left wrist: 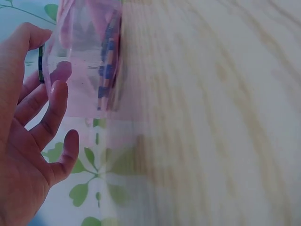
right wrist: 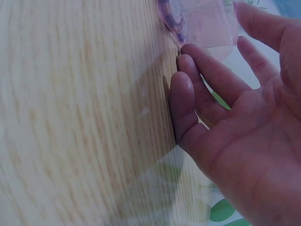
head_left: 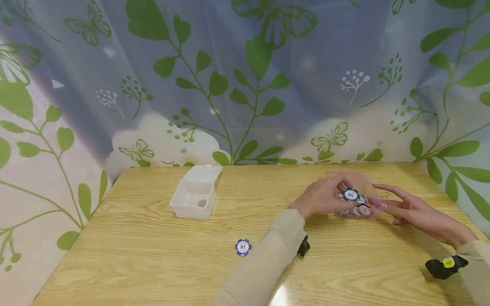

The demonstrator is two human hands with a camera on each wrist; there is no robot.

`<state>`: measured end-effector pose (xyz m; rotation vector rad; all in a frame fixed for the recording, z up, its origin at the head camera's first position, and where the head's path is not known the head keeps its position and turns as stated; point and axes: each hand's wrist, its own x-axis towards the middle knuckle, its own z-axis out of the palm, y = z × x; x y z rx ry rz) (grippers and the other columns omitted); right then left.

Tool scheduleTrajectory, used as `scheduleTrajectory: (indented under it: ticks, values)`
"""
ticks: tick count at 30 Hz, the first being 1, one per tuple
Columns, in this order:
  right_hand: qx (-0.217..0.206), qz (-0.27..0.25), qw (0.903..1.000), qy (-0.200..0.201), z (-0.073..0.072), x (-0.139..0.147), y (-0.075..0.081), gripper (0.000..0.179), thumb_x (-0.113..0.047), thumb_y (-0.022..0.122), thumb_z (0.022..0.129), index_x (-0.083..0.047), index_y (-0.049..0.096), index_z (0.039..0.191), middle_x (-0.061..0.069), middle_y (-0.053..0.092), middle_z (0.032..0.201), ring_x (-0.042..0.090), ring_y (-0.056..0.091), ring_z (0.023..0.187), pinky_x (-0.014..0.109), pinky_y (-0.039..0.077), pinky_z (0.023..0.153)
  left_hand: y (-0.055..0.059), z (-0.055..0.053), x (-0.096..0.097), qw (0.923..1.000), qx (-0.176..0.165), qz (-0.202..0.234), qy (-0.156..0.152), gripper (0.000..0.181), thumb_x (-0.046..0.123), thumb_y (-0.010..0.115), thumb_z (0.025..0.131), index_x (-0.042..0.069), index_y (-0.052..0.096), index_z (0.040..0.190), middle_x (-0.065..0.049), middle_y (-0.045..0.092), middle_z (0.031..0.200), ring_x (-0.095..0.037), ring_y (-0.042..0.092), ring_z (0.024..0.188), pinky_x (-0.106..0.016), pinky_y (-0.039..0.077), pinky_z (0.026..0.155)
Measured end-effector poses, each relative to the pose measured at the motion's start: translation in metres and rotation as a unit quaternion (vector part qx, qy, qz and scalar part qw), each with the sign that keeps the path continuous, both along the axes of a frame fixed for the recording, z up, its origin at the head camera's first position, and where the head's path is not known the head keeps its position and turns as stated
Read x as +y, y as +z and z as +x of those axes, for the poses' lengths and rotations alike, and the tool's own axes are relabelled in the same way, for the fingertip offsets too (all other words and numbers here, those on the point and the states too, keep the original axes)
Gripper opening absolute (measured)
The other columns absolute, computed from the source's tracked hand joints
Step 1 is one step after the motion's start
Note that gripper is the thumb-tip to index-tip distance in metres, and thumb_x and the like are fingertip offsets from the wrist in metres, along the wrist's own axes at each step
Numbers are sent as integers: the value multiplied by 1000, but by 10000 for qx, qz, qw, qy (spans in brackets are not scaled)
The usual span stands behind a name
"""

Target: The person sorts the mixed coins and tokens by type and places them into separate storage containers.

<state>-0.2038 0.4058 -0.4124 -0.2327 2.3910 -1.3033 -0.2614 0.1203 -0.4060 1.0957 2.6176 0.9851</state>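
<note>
In the head view my left hand (head_left: 325, 195) is at a see-through pink container (head_left: 367, 191), pinching a dark blue poker chip (head_left: 350, 194) marked 50 at its upper side. The chip appears edge-on as a thin dark disc (left wrist: 41, 63) between thumb and fingers in the left wrist view. Several more chips (head_left: 360, 210) show through the container's wall. At the container's right side, my right hand (head_left: 421, 212) touches it with its fingertips (right wrist: 188, 54), the fingers loosely extended. Whether the container is stiff or soft is hard to tell.
On the wooden table (head_left: 134, 238), a white box (head_left: 191, 211) stands at the left with its lid (head_left: 203, 173) raised and a small silvery round thing (head_left: 201, 203) inside. A blue chip (head_left: 243, 247) marked 10 lies beside my left sleeve. A leaf-patterned curtain (head_left: 229, 85) hangs behind.
</note>
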Motion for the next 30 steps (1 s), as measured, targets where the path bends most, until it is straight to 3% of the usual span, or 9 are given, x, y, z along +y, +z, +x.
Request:
scheduleTrajectory:
  ticks: [9,23,30]
  values:
    - [30,56,10000,-12,-1,0,0,64,-32,45,111,-29,10,165,-11,54,132,14,55,92,32,48,72,-6,0,1,9998,-107,-6,190,42,52,74,91,27,61,122,17,67,106,8,60,83,-10,46,75]
    - [-9,42,10000,6,-1,0,0,65,-32,45,111,-29,10,165,-19,53,131,12,55,96,33,48,73,-7,0,1,10000,13,-93,11,40,49,71,94,23,64,124,17,71,103,10,61,84,-9,45,76]
    - [-4,77,10000,11,0,0,0,65,-32,45,111,-28,9,165,-11,51,134,13,56,92,33,50,74,-2,1,-3,9998,94,-110,-96,35,46,71,95,25,64,122,15,71,107,10,59,85,-8,44,77]
